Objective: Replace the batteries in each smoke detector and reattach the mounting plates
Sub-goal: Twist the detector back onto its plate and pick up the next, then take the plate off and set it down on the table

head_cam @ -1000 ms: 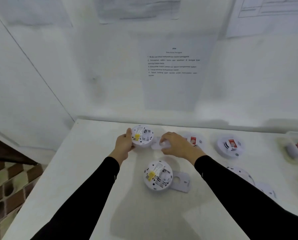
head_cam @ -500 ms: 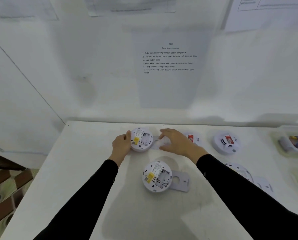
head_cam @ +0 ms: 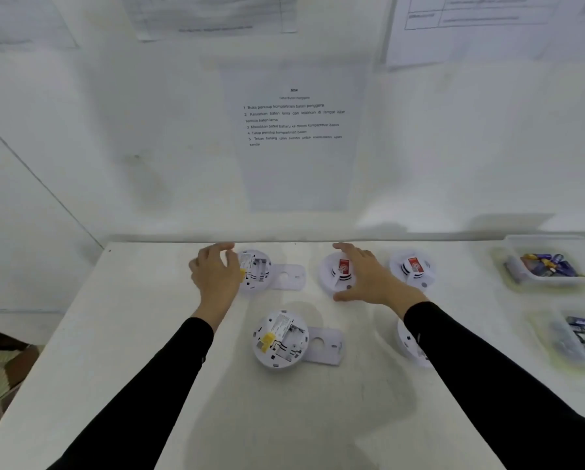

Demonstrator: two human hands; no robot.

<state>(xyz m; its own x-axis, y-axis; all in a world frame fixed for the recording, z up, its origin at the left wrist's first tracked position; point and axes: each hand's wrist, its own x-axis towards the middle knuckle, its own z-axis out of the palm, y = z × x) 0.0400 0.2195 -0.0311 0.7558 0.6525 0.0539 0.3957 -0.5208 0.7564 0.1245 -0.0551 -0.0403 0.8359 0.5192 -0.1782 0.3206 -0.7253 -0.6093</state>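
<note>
my left hand (head_cam: 216,278) hangs slack and holds nothing at the left rim of the far round white plastic smoke detector lying back-up with its battery bay bare (head_cam: 257,271); from this angle i can't tell whether my palm touches it. my right hand (head_cam: 369,279) is spread wide, gripping nothing, over the round white smoke detector with the red label (head_cam: 335,273), thumb at its near edge. i'd close around the rim, not the label, and turn it over in one lift. the flat white mounting plate with a round hole (head_cam: 289,276) lies just left of it, so i should lift clear of that. a second red-labelled detector (head_cam: 413,268) sits to the right. nearer me are another opened detector with a yellow tab (head_cam: 280,337), its plate (head_cam: 326,346), and one half under my sleeve (head_cam: 407,337). two clear plastic trays of batteries (head_cam: 549,283) wait at the far right of the white table (head_cam: 148,334).
</note>
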